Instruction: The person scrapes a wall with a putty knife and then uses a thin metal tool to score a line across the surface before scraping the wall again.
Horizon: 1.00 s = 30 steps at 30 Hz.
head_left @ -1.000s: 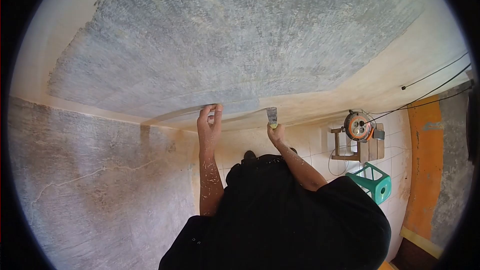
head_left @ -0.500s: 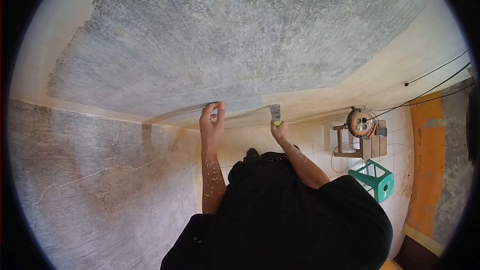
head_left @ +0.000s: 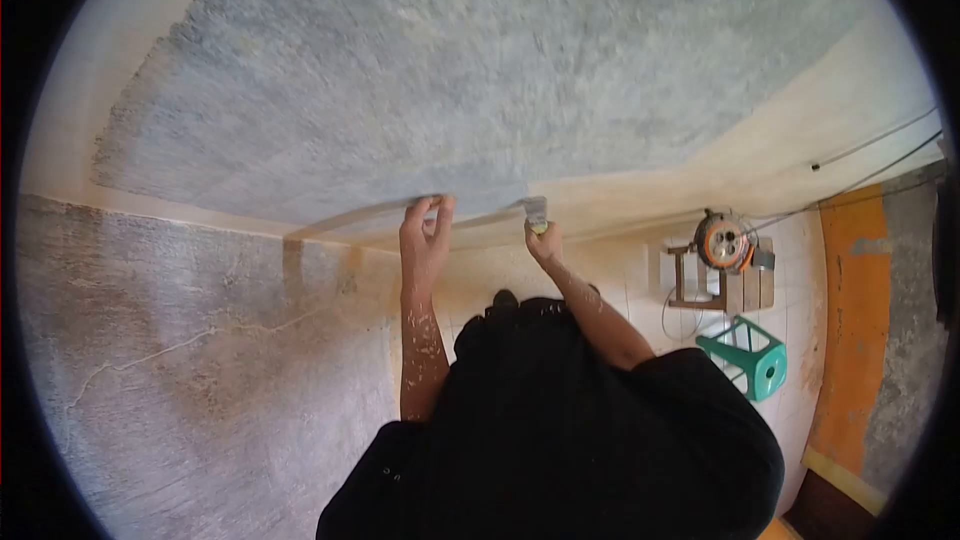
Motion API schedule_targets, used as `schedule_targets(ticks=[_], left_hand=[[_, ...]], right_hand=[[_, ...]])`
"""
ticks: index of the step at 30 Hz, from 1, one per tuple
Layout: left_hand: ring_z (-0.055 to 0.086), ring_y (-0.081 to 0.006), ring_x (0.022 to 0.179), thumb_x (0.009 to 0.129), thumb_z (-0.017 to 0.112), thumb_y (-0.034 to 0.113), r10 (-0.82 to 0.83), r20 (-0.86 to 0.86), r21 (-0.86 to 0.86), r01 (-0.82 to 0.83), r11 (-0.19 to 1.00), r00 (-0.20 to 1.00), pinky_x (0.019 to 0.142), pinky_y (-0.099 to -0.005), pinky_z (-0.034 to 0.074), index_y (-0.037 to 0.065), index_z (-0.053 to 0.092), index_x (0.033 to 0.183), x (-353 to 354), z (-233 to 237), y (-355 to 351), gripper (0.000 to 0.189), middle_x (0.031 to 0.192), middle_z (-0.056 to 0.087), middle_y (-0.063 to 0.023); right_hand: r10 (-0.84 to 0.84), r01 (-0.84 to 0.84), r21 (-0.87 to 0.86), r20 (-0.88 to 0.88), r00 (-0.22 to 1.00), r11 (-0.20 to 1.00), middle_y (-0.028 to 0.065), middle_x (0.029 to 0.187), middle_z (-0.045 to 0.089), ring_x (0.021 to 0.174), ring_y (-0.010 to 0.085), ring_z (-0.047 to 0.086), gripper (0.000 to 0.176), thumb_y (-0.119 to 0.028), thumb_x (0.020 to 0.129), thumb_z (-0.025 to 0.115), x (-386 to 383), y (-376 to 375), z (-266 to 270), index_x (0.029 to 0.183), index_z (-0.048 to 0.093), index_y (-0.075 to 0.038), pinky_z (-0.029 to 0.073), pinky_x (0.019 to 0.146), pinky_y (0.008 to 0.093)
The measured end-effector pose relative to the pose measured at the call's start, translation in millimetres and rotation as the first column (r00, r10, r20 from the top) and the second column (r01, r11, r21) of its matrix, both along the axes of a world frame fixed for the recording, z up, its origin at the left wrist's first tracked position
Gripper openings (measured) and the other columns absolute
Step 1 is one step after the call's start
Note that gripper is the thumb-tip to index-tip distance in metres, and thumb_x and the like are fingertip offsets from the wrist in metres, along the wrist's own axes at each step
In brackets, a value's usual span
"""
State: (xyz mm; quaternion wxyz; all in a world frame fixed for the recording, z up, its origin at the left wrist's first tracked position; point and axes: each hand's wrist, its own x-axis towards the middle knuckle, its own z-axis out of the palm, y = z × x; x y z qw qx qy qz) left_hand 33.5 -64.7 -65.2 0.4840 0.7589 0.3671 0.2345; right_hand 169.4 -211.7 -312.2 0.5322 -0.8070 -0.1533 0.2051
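Observation:
My right hand [head_left: 544, 243] is wrapped round the yellowish handle of a putty knife [head_left: 536, 210]. Its flat grey blade lies against the wall, at the lower border of the bare grey patch [head_left: 480, 80], where cream paint [head_left: 600, 190] begins. To the left, my left hand [head_left: 426, 240] rests its fingertips on the wall near the same border. Its fingers are bent and apart from the thumb, with nothing visible between them. Pale flakes speckle both forearms, most thickly the left one.
A rough greyish side wall [head_left: 180, 360] with a long crack meets this wall at the left. On the right, an orange-black cable reel [head_left: 720, 240] sits on a wooden stool [head_left: 748, 290]. A green plastic stool [head_left: 765, 370] stands nearby on the tiled floor, and dark cables [head_left: 860, 165] run rightward.
My right hand and the putty knife have shifted left and slightly up along the wall, nearer my left hand. My left hand stays at nearly the same spot.

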Motion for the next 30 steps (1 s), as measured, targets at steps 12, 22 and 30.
schedule_targets(ticks=[12,22,30], left_hand=[[0.058,-0.0209,0.099,0.092,0.06,0.031,-0.042,-0.015,0.005,0.042,0.999,0.999,0.082,-0.0333,0.046,0.004,0.065,0.105,-2,8,-1,0.03,0.104,0.064,-0.0101],[0.059,-0.0221,0.1,0.092,0.06,0.03,-0.048,-0.021,0.033,0.048,0.998,0.999,0.083,-0.0348,0.047,0.003,0.065,0.104,1,8,4,0.03,0.104,0.064,-0.0118],[0.058,-0.0231,0.101,0.093,0.06,0.031,-0.07,-0.044,0.071,0.073,0.995,0.997,0.083,-0.0352,0.047,0.003,0.065,0.104,-1,11,1,0.031,0.105,0.064,-0.0119]], right_hand=[[-0.041,0.044,-0.195,0.017,0.999,0.98,0.0245,0.059,0.058,0.062,0.035,0.065,0.039,-0.032,0.082,0.063,-16,-31,-39,0.069,0.062,0.005,0.047,0.053,0.0435],[-0.09,0.084,-0.045,-0.155,0.984,0.995,0.0127,0.048,0.055,0.046,0.0234,0.06,0.041,-0.032,0.083,0.064,-22,-17,-17,0.062,0.058,0.003,0.043,0.044,0.0387],[-0.148,0.146,-0.058,-0.039,0.988,0.988,0.0106,0.049,0.055,0.046,0.0225,0.06,0.042,-0.033,0.083,0.065,-22,-9,-32,0.06,0.058,0.002,0.042,0.043,0.0373]])
